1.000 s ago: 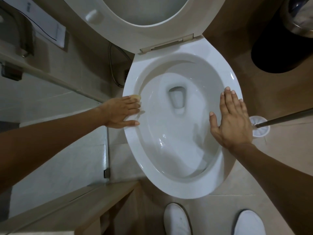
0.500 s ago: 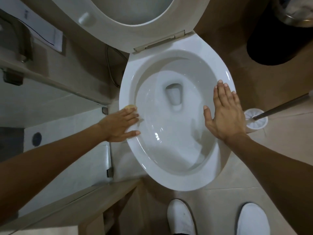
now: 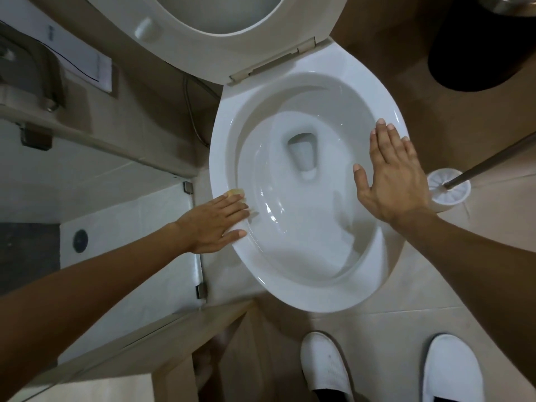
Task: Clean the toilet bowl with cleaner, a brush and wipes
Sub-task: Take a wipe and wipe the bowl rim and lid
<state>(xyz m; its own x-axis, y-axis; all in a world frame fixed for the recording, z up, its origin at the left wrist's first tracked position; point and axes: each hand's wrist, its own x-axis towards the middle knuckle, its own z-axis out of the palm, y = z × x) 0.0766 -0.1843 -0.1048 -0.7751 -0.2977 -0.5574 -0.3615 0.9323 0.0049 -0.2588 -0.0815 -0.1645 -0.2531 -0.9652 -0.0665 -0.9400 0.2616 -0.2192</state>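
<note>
The white toilet bowl (image 3: 319, 297) fills the middle of the view, with its seat and lid (image 3: 220, 59) raised at the top. My left hand (image 3: 214, 224) lies flat on the bowl's left rim and presses a small yellowish wipe (image 3: 235, 192) under its fingers; only an edge of the wipe shows past the fingertips. On the right rim rests my right hand (image 3: 394, 181), fingers spread, holding nothing. A white toilet brush holder (image 3: 448, 194) stands on the floor just right of that hand, with a metal brush handle (image 3: 493, 158) slanting out of it.
A dark round bin (image 3: 478, 53) sits at the top right. A glass partition edge with metal clips (image 3: 200, 256) runs close to the bowl's left side, above a beige ledge (image 3: 162, 338). My two white shoes (image 3: 324, 369) (image 3: 452, 369) stand on the tiled floor in front.
My left hand has slid with the wipe along the left rim toward the bowl's front. My right hand has stayed flat on the right rim. The view has shifted slightly.
</note>
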